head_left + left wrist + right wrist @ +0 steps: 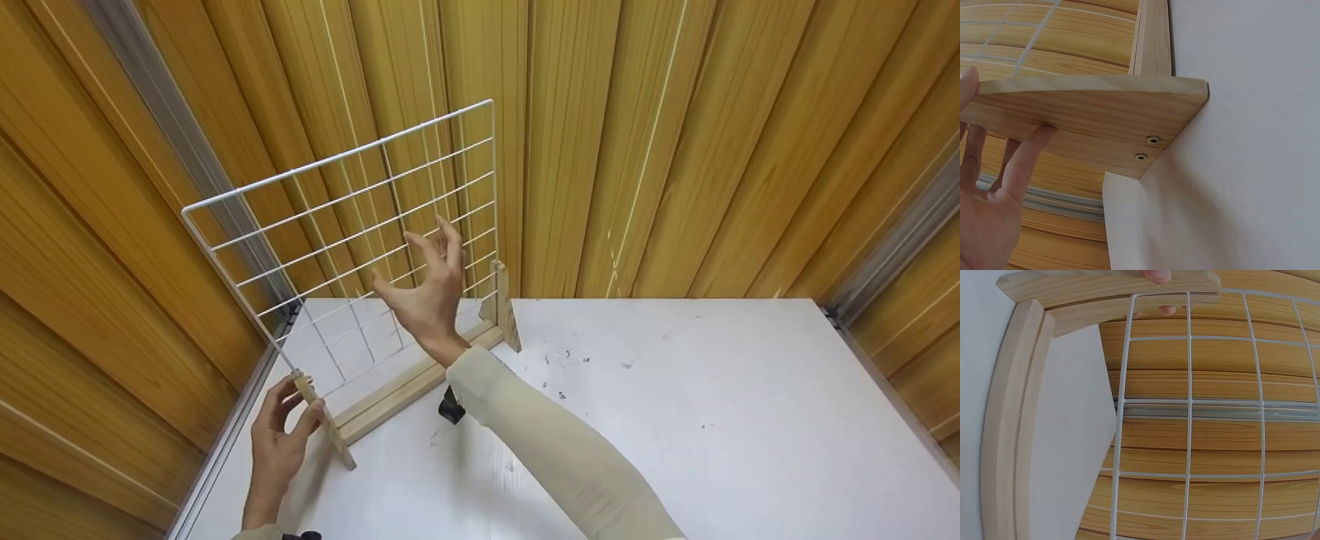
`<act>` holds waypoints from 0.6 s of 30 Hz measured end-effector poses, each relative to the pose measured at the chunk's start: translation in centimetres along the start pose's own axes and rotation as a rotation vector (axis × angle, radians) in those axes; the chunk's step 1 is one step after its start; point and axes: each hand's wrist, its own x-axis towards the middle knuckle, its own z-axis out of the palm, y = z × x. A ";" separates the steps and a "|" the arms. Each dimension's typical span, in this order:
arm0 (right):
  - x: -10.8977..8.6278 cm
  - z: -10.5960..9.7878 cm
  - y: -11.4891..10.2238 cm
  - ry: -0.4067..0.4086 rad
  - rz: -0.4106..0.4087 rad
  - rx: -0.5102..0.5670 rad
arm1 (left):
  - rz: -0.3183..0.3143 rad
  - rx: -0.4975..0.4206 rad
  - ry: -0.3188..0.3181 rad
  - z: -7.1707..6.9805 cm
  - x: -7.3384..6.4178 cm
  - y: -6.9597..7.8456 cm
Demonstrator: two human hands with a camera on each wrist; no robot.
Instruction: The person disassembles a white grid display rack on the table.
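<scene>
A white wire grid panel (381,140) stands upright in a pale wooden stand, its lower end between two wooden side pieces. Wooden rails (1008,427) join these side pieces at the bottom. My left hand (277,442) grips the near-left side piece (1089,115), thumb and fingers on opposite faces. Two metal bolt heads (1153,139) show on that piece's outer face. In front of the grid is my right hand (431,300), fingers spread and slightly bent, holding nothing; whether it touches the wires I cannot tell. The far side piece (506,307) stands beyond it.
The stand rests on a white table (637,420) with small dark marks. Yellow wood-patterned walls (585,150) rise behind and at both sides, with grey metal posts (172,97) in the corners. A black wrist-camera part (451,407) hangs below my right sleeve.
</scene>
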 end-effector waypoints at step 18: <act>1.5 0.0 -1.2 -0.018 -0.012 -0.004 | -0.011 -0.015 -0.006 0.3 0.4 -1.3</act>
